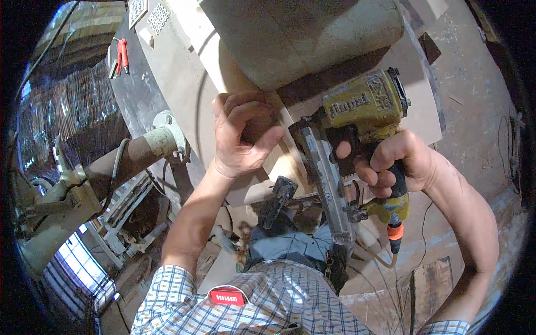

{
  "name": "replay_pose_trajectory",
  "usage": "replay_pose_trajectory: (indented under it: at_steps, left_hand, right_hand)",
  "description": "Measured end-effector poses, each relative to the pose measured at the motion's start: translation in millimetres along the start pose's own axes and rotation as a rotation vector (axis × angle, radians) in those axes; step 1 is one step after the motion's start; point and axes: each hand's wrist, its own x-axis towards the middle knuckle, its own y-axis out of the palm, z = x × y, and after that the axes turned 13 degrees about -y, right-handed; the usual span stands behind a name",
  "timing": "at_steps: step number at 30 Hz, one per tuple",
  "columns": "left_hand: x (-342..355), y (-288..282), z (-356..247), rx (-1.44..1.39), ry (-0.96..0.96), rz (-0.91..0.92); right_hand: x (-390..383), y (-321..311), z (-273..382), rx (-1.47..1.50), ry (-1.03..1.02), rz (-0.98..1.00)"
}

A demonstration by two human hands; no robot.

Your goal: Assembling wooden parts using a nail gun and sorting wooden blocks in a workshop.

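My right hand (399,162) grips the handle of a worn yellow pneumatic nail gun (360,103), its long magazine (326,178) angled down toward my body and an orange hose coupler (395,231) at its lower end. My left hand (245,131) is curled beside the gun's nose, fingers bent over a pale wooden piece (282,164); whether it grips that piece is hidden. Beneath both hands are pale boards (220,56), with a large grey curved piece (312,39) lying beyond them.
A red air blow gun (123,56) and small perforated pieces (157,19) lie at the upper left. A metal machine arm (134,153) reaches in from the left. A black bracket (279,198) sits below my left hand. Hoses and wires (424,229) hang at the right.
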Motion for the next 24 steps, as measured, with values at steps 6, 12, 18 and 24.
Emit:
replay_pose_trajectory:
  at_steps: [6, 12, 18, 24]
  left_hand:
    - [-3.3, 0.7, -1.3, -0.033, -0.025, 0.003]
    - [-2.5, -0.9, -5.1, -0.051, -0.093, 0.017]
    - [2.6, -4.2, -2.0, 0.044, -0.052, 0.056]
    - [4.1, -4.3, -5.9, 0.037, -0.033, 0.037]
  right_hand:
    - [-1.4, -3.0, -4.3, 0.01, -0.012, 0.007]
    - [-1.2, -5.7, -7.7, 0.044, -0.06, 0.047]
    - [1.5, -1.8, -4.0, 0.06, -0.024, 0.009]
    - [-1.7, -0.1, -2.5, 0.017, -0.02, -0.019]
